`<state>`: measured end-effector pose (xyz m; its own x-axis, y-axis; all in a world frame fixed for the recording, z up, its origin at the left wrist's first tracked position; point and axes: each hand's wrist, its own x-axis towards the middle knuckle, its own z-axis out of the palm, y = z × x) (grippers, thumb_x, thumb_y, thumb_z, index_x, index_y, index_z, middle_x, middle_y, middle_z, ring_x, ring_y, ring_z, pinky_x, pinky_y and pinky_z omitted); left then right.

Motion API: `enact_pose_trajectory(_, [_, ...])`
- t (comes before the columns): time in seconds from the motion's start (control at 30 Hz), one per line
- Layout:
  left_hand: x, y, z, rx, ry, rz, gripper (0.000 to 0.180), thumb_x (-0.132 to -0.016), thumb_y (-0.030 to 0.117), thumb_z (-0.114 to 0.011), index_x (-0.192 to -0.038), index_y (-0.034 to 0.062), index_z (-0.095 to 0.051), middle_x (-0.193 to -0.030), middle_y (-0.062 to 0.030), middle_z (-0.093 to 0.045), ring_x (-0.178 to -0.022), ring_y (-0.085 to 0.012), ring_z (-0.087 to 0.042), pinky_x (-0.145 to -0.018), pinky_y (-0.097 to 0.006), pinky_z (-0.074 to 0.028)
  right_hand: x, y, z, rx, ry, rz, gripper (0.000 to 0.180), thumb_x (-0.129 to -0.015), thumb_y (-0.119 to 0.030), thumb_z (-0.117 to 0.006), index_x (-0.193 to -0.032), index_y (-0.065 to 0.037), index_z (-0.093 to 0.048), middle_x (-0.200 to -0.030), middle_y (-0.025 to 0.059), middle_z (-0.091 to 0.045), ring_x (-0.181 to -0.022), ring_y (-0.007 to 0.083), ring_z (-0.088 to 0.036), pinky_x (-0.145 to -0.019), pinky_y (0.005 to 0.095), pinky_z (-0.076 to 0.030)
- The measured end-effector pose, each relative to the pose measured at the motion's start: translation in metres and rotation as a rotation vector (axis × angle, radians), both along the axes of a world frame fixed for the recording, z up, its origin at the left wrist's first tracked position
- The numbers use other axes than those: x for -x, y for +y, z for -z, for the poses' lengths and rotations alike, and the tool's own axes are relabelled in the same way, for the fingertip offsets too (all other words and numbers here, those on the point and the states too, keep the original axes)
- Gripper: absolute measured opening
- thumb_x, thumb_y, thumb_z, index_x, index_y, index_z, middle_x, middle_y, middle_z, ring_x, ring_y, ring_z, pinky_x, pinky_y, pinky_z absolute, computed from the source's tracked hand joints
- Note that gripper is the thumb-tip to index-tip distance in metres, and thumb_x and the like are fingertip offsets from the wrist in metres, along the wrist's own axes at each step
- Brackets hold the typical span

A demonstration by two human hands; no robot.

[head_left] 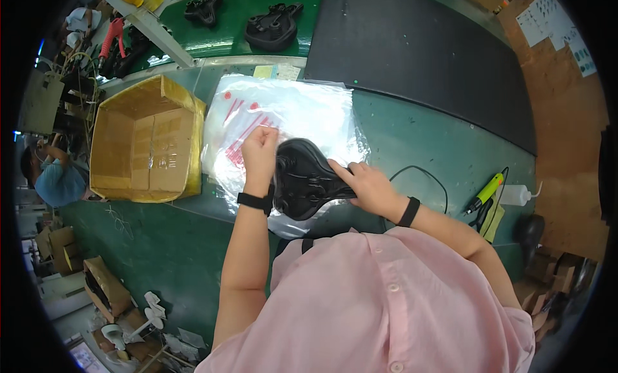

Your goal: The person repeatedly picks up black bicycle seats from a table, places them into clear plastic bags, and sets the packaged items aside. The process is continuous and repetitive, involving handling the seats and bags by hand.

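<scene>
A black bicycle saddle [302,180] is held underside up in front of me, its rails and moulded base showing. My right hand [373,189] grips it by the narrow nose, with the index finger lying along the edge. Beside the wide end, my left hand [260,151] is closed in a pinch over a stack of clear plastic bags [309,109] with red printing. Whatever those fingertips hold, perhaps a bag's edge, cannot be made out. The stack lies flat on the green table [399,128], partly under the saddle.
An open cardboard box [143,141] edged with yellow tape stands left of the bags. Two more saddles [273,27] rest on the green surface beyond. A black mat [412,45] covers the far right. Nearer lie a green electric screwdriver [486,191] with its cord and a white squeeze bottle [515,195].
</scene>
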<state>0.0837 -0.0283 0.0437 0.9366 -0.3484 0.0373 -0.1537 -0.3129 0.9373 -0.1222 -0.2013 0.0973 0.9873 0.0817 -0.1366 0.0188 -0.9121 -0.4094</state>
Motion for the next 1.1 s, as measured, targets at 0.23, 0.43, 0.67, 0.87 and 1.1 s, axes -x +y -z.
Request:
enact_pose_trajectory(0.23, [0.096,0.004,-0.057,-0.096,-0.158,0.378,0.005,-0.087,0.007,-0.063,-0.090,0.0026,-0.063,-0.058,-0.0019,-0.053,-0.052,-0.0049,-0.044,-0.049,-0.024,-0.036,0.001,0.000,0.016,-0.264,0.120,0.260,0.087,-0.062,-0.025,-0.079,-0.137,-0.003,-0.041,-0.094,0.0202,-0.064,-0.084,0.0365,-0.064,-0.072,0.0425,-0.051])
enact_pose_trajectory(0.43, [0.102,0.017,-0.079,-0.130,0.041,0.392,0.016,-0.085,0.002,-0.064,-0.100,0.0049,-0.063,-0.053,0.0021,-0.035,-0.050,-0.0060,-0.031,-0.047,-0.024,-0.029,0.023,0.018,0.034,-0.635,0.074,0.560,0.084,-0.061,-0.029,-0.081,-0.132,-0.001,-0.046,-0.099,0.0233,-0.066,-0.087,0.0353,-0.066,-0.077,0.0390,-0.051])
enact_pose_trajectory(0.67, [0.117,-0.007,-0.079,0.016,0.008,0.438,0.014,-0.086,0.002,-0.062,-0.100,0.0033,-0.062,-0.057,-0.0016,-0.047,-0.052,-0.0063,-0.040,-0.050,-0.023,-0.035,0.009,0.033,0.038,-0.247,-0.132,0.394,0.063,-0.068,-0.018,-0.075,-0.124,0.001,-0.051,-0.094,0.0205,-0.057,-0.083,0.0393,-0.059,-0.072,0.0437,-0.050])
enact_pose_trajectory(0.87, [0.111,-0.079,-0.055,0.183,0.150,0.416,0.013,-0.085,-0.002,-0.051,-0.087,0.0031,-0.062,-0.063,-0.0045,-0.055,-0.056,-0.0095,-0.050,-0.053,-0.025,-0.040,-0.010,0.027,0.032,-0.355,0.065,0.324,0.039,-0.066,-0.015,-0.073,-0.100,-0.002,-0.058,-0.096,0.0202,-0.058,-0.088,0.0369,-0.059,-0.070,0.0435,-0.050])
enact_pose_trajectory(1.1, [0.011,-0.032,-0.074,0.001,0.081,0.178,0.017,-0.089,0.001,-0.049,-0.091,0.0040,-0.065,-0.057,0.0005,-0.051,-0.050,-0.0051,-0.043,-0.048,-0.023,-0.034,0.002,-0.024,-0.006,0.003,-0.079,0.038,0.090,-0.058,-0.014,-0.079,-0.139,-0.012,-0.040,-0.104,0.0115,-0.057,-0.093,0.0296,-0.058,-0.077,0.0385,-0.049])
